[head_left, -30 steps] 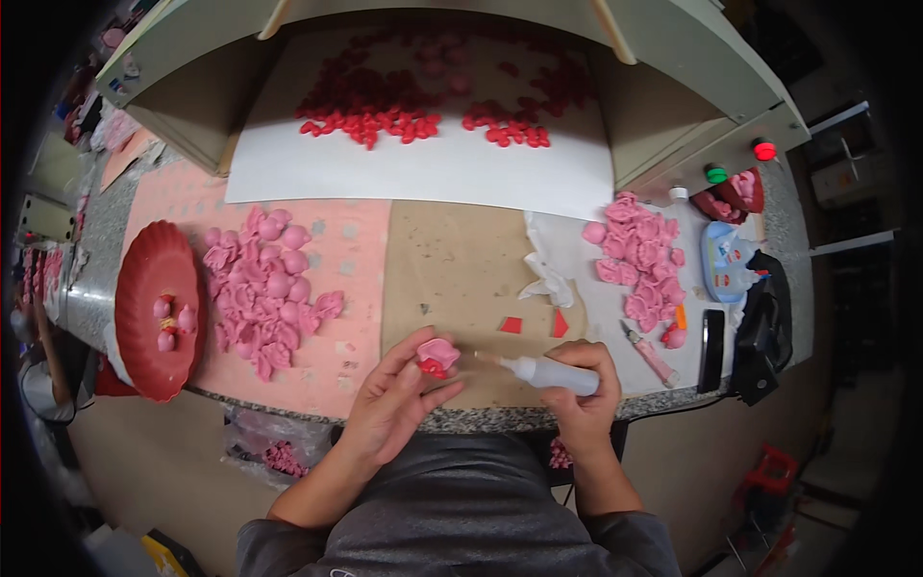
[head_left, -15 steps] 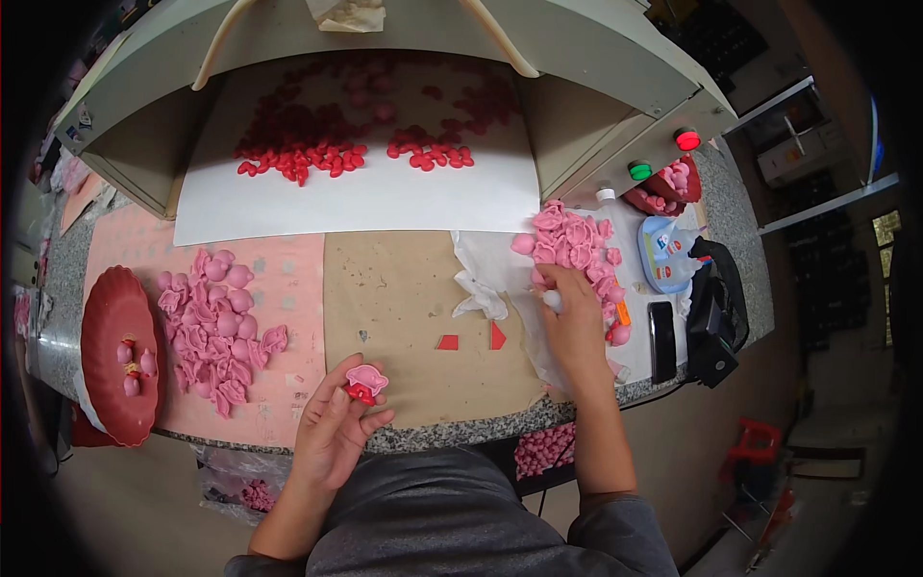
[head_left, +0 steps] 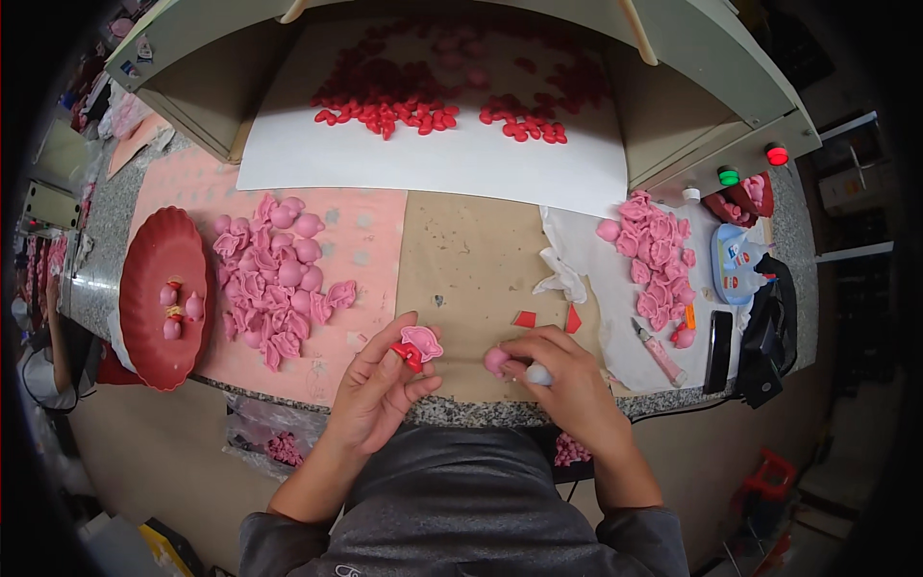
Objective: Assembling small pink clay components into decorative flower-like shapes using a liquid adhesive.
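My left hand [head_left: 385, 385] holds a pink moulded toy piece with a small red part [head_left: 415, 346] just above the table's front edge. My right hand [head_left: 567, 375] is closed on a white glue tube [head_left: 538, 374] and also pinches a small round pink piece [head_left: 496, 360] at its fingertips. The two hands are a short way apart over the brown cardboard sheet [head_left: 471, 260]. Two small red cut pieces [head_left: 548, 319] lie on the cardboard just beyond my right hand.
A heap of pink pieces [head_left: 279, 279] lies on the pink mat at left, beside a red dish [head_left: 159, 298] holding three finished figures. Another pink heap [head_left: 659, 255] sits on white cloth at right, near a tube [head_left: 659, 351], a black phone [head_left: 717, 351] and a box of red pieces [head_left: 433, 111].
My right hand has come back from the right-hand pink heap to the front edge, now holding a small pink piece with the glue tube. The left hand stays with its piece.
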### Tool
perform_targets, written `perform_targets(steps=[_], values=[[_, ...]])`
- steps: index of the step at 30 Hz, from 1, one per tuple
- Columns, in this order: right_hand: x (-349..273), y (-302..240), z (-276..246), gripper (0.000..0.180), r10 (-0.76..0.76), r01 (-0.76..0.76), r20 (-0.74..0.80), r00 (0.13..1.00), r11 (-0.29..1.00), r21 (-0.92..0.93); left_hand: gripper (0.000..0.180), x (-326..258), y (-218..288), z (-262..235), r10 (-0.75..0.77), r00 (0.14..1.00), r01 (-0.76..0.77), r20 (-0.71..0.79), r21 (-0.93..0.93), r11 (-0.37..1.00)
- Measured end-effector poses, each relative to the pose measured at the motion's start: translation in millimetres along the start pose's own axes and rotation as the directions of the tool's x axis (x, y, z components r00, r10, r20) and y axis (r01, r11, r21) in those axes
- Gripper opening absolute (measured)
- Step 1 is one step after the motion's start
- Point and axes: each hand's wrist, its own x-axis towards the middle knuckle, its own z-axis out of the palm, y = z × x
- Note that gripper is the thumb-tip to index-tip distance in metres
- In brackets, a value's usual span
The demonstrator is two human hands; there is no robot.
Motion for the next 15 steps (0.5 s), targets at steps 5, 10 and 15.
perform_targets(steps=[5, 10, 15], values=[[-4, -1, 8, 0.040, -0.117, 0.115, 0.004, 0.993, 0.974, -0.194, 0.046, 2, -7, -5, -0.053, 0.995, 0.058, 0.080, -0.057, 0.997], [-9, -10, 18, 0.044, -0.081, 0.065, -0.073, 0.994, 0.978, -0.196, 0.046, -1, -11, -4, -0.091, 0.995, 0.093, 0.046, -0.033, 0.995], [-9, -10, 19, 0.039, -0.022, 0.006, -0.086, 0.996, 0.984, -0.180, 0.048, -3, -14, -2, -0.117, 0.992, 0.118, 0.038, -0.005, 0.993]])
